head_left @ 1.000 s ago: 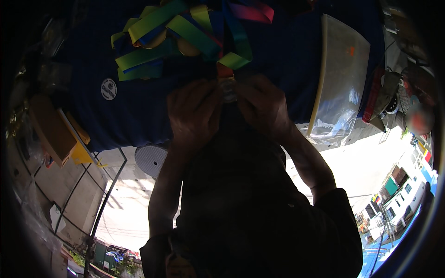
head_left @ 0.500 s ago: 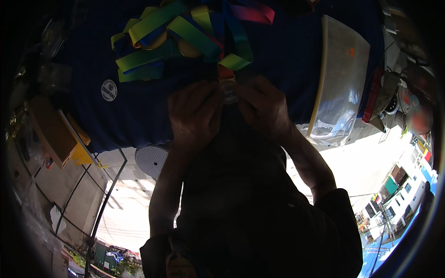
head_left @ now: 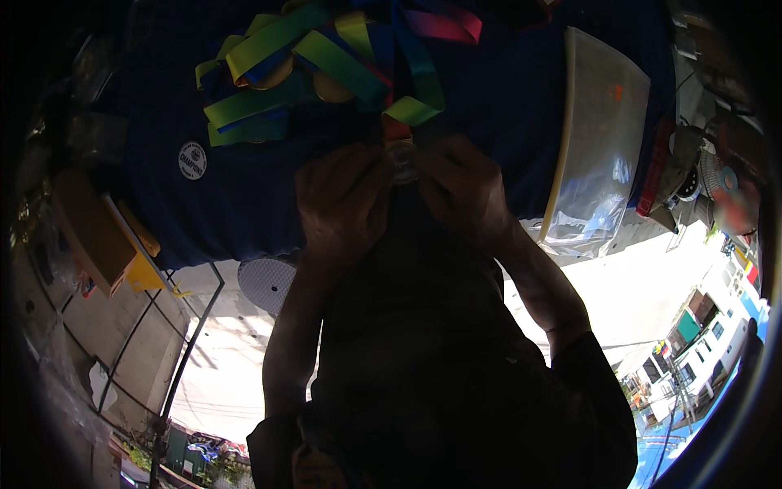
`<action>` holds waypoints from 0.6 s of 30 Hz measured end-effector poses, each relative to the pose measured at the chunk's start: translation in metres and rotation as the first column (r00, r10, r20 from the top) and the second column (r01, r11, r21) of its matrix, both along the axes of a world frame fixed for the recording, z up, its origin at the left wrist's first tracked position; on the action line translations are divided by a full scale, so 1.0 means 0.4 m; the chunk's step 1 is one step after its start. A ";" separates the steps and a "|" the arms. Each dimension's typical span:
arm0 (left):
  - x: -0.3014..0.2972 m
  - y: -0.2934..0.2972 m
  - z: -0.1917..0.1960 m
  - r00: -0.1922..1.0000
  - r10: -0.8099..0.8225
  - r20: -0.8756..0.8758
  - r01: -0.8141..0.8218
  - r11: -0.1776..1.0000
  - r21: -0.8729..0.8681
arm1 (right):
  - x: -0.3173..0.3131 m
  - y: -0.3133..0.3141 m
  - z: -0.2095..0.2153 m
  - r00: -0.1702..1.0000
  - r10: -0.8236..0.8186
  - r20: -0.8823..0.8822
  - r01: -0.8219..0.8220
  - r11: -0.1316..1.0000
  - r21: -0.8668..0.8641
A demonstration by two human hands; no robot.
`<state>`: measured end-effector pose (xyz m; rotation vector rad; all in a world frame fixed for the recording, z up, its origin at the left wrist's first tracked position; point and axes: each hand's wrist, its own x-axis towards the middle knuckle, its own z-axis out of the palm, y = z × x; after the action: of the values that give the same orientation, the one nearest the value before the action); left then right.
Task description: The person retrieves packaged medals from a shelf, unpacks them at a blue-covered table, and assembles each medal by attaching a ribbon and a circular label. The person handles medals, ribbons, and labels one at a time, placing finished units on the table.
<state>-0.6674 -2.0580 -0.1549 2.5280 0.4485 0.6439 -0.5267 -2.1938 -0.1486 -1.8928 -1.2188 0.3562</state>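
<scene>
Between my two hands is a round medal, its ribbon running up and away in green, yellow and red. My left hand pinches the medal's left edge, fingers curled. On the opposite edge my right hand is closed in the same way. Deep shadow hides the fingertips in part. Beyond my left hand lies a heap of rainbow ribbons with gold medals showing beneath them. A round white sticker with dark print lies on the dark blue cloth, left of my hands.
A clear plastic sleeve with a tan edge lies at the right. Brown cardboard and a yellow piece stand at the left edge. A fan sits at the far right. Below the cloth shows a round grey patterned disc.
Almost nothing differs. Both hands keep their grip on the medal in the same spot, with only a very slight shift of the fingers.
</scene>
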 end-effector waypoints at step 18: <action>0.003 -0.004 -0.003 1.000 0.011 0.026 -0.011 1.000 -0.020 | 0.000 0.011 0.005 1.000 -0.008 0.026 0.008 1.000 0.003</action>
<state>-0.6661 -2.0595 -0.1561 2.4973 0.4576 0.6724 -0.5268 -2.1892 -0.1464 -1.9049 -1.2278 0.3257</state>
